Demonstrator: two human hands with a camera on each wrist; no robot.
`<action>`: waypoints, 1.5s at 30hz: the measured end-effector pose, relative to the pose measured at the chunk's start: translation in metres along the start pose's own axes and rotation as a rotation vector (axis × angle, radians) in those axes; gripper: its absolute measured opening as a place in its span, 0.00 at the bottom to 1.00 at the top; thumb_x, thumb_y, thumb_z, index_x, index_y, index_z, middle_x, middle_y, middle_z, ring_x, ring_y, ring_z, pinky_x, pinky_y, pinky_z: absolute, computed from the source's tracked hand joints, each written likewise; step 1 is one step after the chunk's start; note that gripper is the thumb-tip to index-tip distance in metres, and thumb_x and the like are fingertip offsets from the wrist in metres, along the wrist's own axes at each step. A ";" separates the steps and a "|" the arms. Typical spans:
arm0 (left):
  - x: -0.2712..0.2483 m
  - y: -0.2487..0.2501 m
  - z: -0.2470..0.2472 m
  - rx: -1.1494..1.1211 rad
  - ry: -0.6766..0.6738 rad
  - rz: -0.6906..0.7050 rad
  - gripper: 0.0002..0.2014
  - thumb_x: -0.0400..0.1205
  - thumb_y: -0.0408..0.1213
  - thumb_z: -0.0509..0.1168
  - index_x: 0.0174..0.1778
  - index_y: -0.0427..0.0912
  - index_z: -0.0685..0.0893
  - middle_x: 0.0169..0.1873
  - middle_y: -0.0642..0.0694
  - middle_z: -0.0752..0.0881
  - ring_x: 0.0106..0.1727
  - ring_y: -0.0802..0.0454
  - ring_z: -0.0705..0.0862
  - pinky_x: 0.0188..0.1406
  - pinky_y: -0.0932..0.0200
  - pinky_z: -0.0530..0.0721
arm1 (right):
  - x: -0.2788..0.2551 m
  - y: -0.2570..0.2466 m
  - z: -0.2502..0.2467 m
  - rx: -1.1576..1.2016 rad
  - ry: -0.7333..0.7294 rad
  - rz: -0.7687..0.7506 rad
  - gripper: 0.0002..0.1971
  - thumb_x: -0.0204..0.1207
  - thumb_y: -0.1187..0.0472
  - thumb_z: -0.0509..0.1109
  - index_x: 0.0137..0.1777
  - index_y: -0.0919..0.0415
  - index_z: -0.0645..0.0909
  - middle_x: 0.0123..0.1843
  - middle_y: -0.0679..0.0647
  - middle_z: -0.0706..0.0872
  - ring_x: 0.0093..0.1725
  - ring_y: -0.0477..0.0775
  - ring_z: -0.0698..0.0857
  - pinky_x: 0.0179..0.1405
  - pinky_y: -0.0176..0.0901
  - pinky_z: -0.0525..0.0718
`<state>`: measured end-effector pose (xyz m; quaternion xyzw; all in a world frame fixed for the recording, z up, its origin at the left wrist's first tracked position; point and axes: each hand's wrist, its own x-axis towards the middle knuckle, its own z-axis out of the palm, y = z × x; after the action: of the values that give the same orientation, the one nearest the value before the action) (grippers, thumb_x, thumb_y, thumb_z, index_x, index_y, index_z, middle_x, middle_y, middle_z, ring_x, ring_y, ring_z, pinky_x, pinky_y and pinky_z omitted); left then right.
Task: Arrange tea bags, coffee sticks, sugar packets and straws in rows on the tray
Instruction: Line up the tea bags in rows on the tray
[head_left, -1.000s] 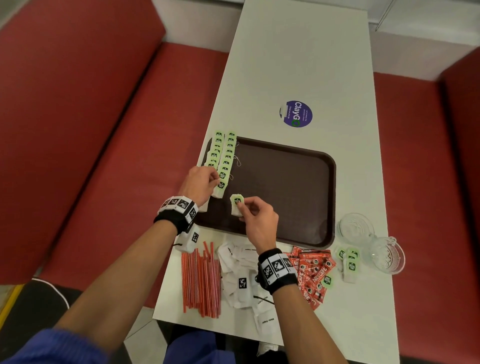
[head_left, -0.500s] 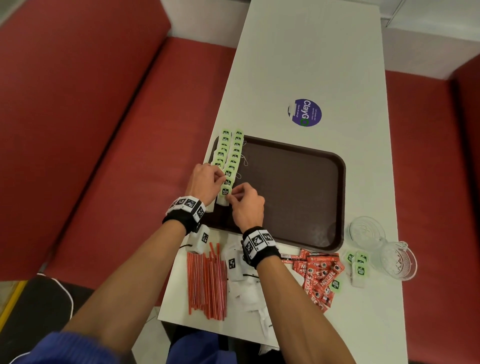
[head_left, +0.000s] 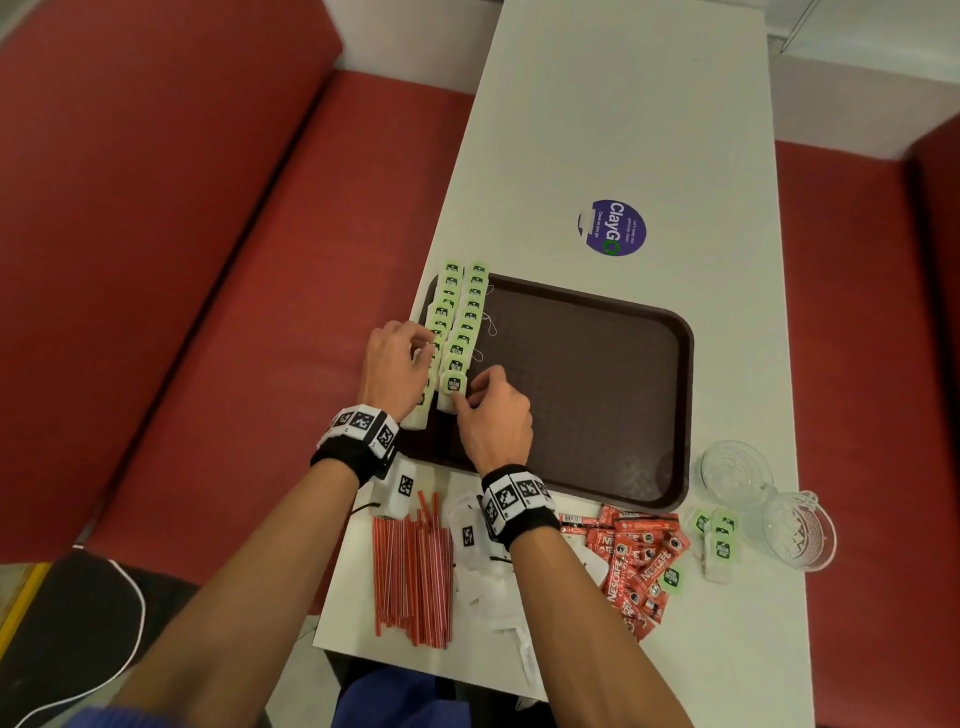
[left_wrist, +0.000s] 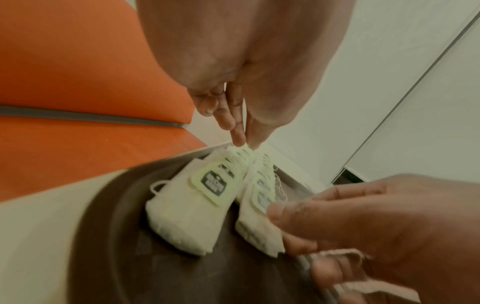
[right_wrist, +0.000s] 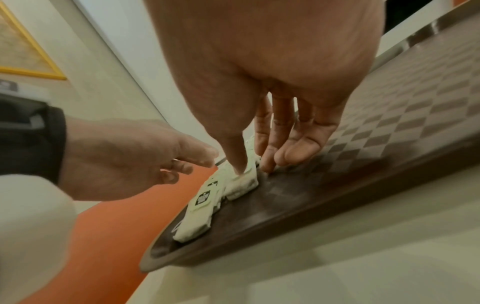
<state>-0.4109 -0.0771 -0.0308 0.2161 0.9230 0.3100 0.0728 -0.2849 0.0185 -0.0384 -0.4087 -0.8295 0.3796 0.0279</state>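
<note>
Two rows of green-tagged tea bags, a left row (head_left: 441, 312) and a right row (head_left: 470, 312), lie along the left edge of the brown tray (head_left: 582, 395). My right hand (head_left: 462, 397) pinches the nearest tea bag (head_left: 453, 385) at the near end of the right row. In the right wrist view its thumb sits on top of that tea bag (right_wrist: 241, 183) and its fingers lie beside it. My left hand (head_left: 423, 351) is at the left row, where thumb and forefinger meet on a tea bag (left_wrist: 240, 151).
On the white table in front of the tray lie red straws (head_left: 410, 577), white sugar packets (head_left: 493, 603), red coffee sticks (head_left: 639, 566) and loose tea bags (head_left: 719, 540). Two glass bowls (head_left: 732, 473) stand at the right. Red benches flank the table.
My right hand carried a tea bag from the tray's front up to the near end of the right row. My left hand stayed at the left row.
</note>
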 end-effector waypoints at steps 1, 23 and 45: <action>-0.002 -0.004 -0.004 -0.005 0.017 -0.015 0.08 0.87 0.32 0.72 0.60 0.44 0.90 0.53 0.49 0.87 0.58 0.44 0.83 0.61 0.54 0.77 | -0.001 0.000 0.000 -0.017 -0.007 -0.005 0.15 0.82 0.46 0.80 0.55 0.50 0.78 0.48 0.46 0.90 0.50 0.55 0.90 0.47 0.53 0.88; -0.095 0.025 -0.033 -0.061 0.037 0.005 0.15 0.86 0.35 0.75 0.69 0.44 0.88 0.63 0.48 0.89 0.64 0.48 0.84 0.68 0.51 0.82 | -0.034 0.004 -0.053 -0.082 0.045 -0.156 0.15 0.87 0.38 0.74 0.61 0.48 0.81 0.53 0.44 0.90 0.57 0.53 0.85 0.50 0.52 0.86; -0.302 0.194 0.121 -0.049 -0.390 0.345 0.11 0.91 0.43 0.68 0.67 0.47 0.87 0.64 0.52 0.85 0.62 0.54 0.84 0.65 0.53 0.87 | -0.153 0.296 -0.173 -0.437 0.139 -0.188 0.25 0.85 0.68 0.70 0.83 0.63 0.77 0.82 0.61 0.79 0.69 0.68 0.82 0.69 0.57 0.82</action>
<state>-0.0389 -0.0072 -0.0096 0.4244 0.8331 0.2926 0.2007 0.0725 0.1285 -0.0687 -0.3511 -0.9224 0.1579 0.0310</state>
